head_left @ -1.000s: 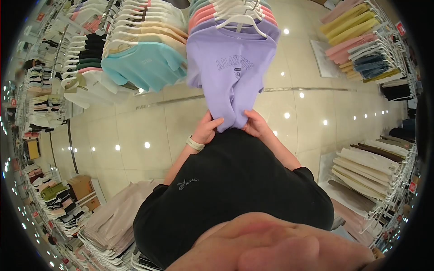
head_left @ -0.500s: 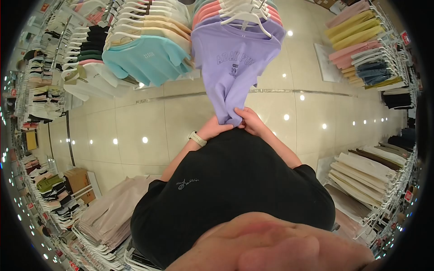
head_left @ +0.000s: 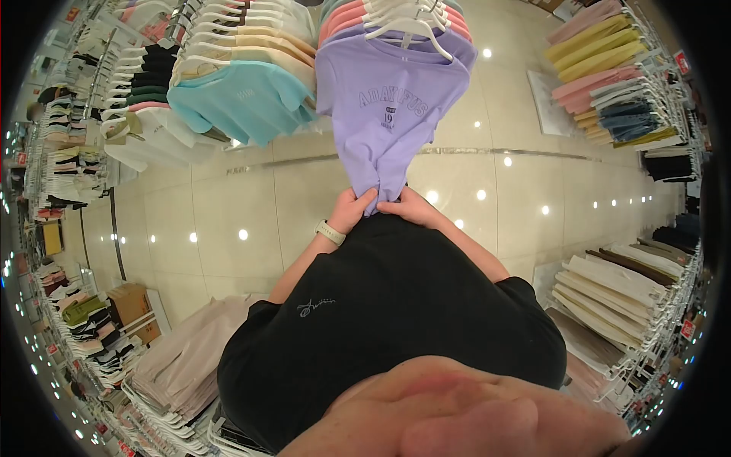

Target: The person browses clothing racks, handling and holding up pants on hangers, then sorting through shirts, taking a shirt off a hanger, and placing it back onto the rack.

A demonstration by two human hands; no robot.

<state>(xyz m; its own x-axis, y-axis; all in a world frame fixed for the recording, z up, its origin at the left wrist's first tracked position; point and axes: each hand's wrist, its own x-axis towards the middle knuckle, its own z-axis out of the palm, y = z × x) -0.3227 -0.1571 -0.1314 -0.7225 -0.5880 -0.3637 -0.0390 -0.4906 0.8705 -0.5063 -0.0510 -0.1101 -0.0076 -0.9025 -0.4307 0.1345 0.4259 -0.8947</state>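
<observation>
- Holding purple tee (head_left: 390,84) w/ both hands; bunched narrow at near end, roughly centred in front of black shirt (head_left: 396,320).
- With L hand (head_left: 353,209): gripping L side of bunch, w/ thumb on top; can't see fingertips under fabric.
- With R hand (head_left: 415,206): gripping R side, w/ thumb pointing L across fabric; can't tell finger wrap underneath.
- Lying fwd of both hands; can't call either one nearer, given grip on same end.
- Running long axis fwd, away from black shirt, from hands up to white hanger (head_left: 415,29); leaning slightly R at far end, flaring from bunch to wide shoulders.
- Hanging by shoulders on white hanger, w/ arched print facing up.
- Backed closely by coral tops (head_left: 333,27) on far side, prob. tight clearance there.
- At near end, sitting right by front of black shirt; can't tell if touching. Prob. little room for pulling closer.
- To L: turquoise tee (head_left: 242,95), near purple tee's L sleeve.
- Well apart: cream garments (head_left: 609,286) at R, beige garments (head_left: 190,350) at lower L; prob. not in way.
- Below purple tee: tiled floor (head_left: 525,190).
- On L wrist: pale watch (head_left: 330,233), off fabric.
</observation>
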